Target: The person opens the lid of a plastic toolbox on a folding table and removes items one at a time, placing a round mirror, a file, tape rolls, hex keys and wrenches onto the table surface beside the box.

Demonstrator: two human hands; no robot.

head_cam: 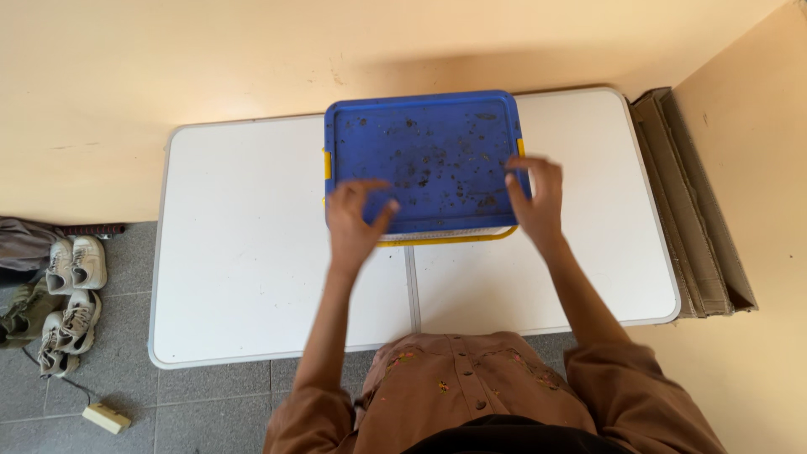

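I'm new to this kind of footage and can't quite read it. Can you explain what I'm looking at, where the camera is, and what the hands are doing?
The single picture comes from a camera worn on a person's head, looking down at their own arms. No machine is involved, just two bare hands. A white folding table stands against a wall. On it sits a yellow box with a dirty blue lid. The left hand is at the lid's near left corner, the right hand at its right edge; both are blurred, so their grip is unclear. Shoes lie on the floor to the left.

Brown buttoned shirt with small coloured specks, sleeves rolled up, bare forearms
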